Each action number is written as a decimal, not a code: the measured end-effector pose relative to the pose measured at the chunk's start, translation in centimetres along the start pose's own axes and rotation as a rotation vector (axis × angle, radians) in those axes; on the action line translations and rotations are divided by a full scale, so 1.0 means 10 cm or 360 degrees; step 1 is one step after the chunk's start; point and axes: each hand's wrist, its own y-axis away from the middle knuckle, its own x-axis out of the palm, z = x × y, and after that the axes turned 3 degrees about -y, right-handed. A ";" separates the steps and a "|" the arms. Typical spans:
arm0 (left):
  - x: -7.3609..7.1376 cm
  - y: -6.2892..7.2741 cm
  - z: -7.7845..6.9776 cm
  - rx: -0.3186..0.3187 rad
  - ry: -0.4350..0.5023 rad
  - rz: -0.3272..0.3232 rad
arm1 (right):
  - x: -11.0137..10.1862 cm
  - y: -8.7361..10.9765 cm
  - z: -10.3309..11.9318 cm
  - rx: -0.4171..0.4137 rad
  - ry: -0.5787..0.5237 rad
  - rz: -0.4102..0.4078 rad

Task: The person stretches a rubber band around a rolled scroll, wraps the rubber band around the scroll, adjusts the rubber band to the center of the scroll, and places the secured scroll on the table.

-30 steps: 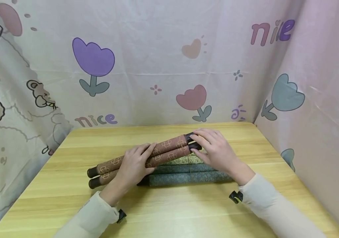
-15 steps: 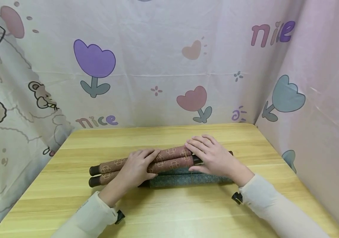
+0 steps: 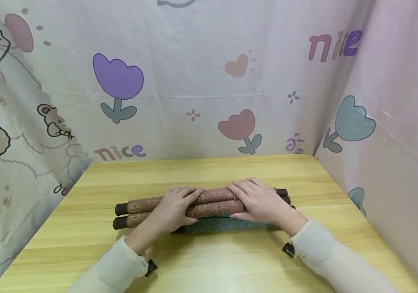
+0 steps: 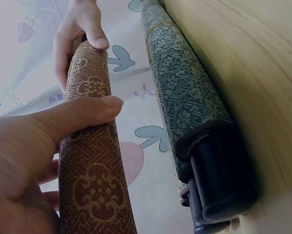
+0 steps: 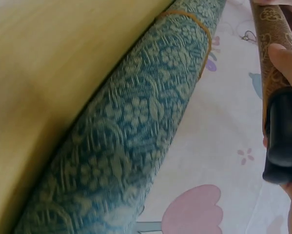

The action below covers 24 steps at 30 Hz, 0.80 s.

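A reddish-brown brocade scroll point(image 3: 214, 209), rolled from both ends into two parallel rolls with dark end knobs point(image 3: 122, 209), lies across both hands' grip. My left hand point(image 3: 172, 207) wraps it near the middle, thumb across the cloth in the left wrist view. Toward its right end my right hand point(image 3: 258, 201) grips it, thumb point(image 5: 284, 63) just above the black knobs. Beneath and in front is a blue-green brocade scroll point(image 3: 223, 225) resting on the table, a thin band point(image 5: 204, 34) round it. In both wrist views a gap separates the two scrolls.
Dark knobs point(image 3: 281, 191) of the scrolls underneath stick out past my right hand. The wooden table point(image 3: 209, 260) ends at a printed cloth backdrop point(image 3: 179, 134) behind and at both sides. A black clip-like piece point(image 3: 151, 267) sits at my left cuff.
The reddish-brown scroll's right end has come down, so it lies nearly level over the other scrolls. My right hand has slid from the knobs onto the cloth end; the yellow-green scroll is now covered.
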 end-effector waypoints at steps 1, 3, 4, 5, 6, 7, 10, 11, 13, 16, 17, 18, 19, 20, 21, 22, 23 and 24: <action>0.00 -0.01 -0.01 0.0007 -0.0002 0.0010 | 0.01 0.00 0.01 0.0001 0.0003 -0.0001; -0.01 -0.02 -0.02 0.0017 -0.0007 0.0036 | 0.02 -0.01 0.04 0.0020 0.0005 0.0013; -0.01 -0.02 -0.02 0.0019 -0.0015 0.0050 | 0.02 -0.02 0.05 0.0033 0.0008 0.0025; -0.01 -0.02 -0.03 0.0023 -0.0025 0.0063 | 0.02 -0.02 0.06 0.0051 -0.0002 0.0041; -0.01 -0.03 -0.03 0.0025 -0.0036 0.0077 | 0.03 -0.02 0.07 0.0071 -0.0013 0.0055; -0.02 -0.03 -0.03 0.0033 -0.0057 0.0092 | 0.03 -0.01 0.08 0.0091 -0.0027 0.0066; -0.02 -0.04 -0.02 0.0077 -0.0116 0.0111 | 0.03 0.01 0.10 0.0139 -0.0091 0.0069; -0.02 -0.04 -0.02 0.0096 -0.0132 0.0107 | 0.03 0.02 0.10 0.0151 -0.0114 0.0057; -0.01 -0.03 0.00 0.0138 -0.0177 0.0089 | 0.04 0.05 0.11 0.0168 -0.0152 0.0017; 0.02 -0.03 0.03 0.0190 -0.0242 0.0019 | 0.04 0.11 0.09 0.0205 -0.0198 -0.0033; 0.04 -0.02 0.05 0.0205 -0.0266 -0.0007 | 0.04 0.13 0.08 0.0217 -0.0210 -0.0042; 0.04 -0.02 0.07 0.0215 -0.0292 -0.0031 | 0.03 0.15 0.07 0.0228 -0.0221 -0.0053; 0.05 -0.01 0.08 0.0222 -0.0312 -0.0052 | 0.02 0.17 0.05 0.0235 -0.0233 -0.0062; 0.05 0.00 0.10 0.0226 -0.0324 -0.0070 | 0.01 0.18 0.03 0.0239 -0.0244 -0.0068; 0.04 0.00 0.13 0.0225 -0.0333 -0.0083 | 0.00 0.19 0.01 0.0242 -0.0260 -0.0078; 0.04 0.01 0.15 0.0225 -0.0336 -0.0092 | -0.01 0.20 -0.01 0.0243 -0.0264 -0.0087; 0.03 0.02 0.17 0.0222 -0.0340 -0.0097 | -0.02 0.22 -0.03 0.0240 -0.0266 -0.0096; 0.01 0.02 0.19 0.0212 -0.0346 -0.0101 | -0.02 0.23 -0.05 0.0241 -0.0270 -0.0105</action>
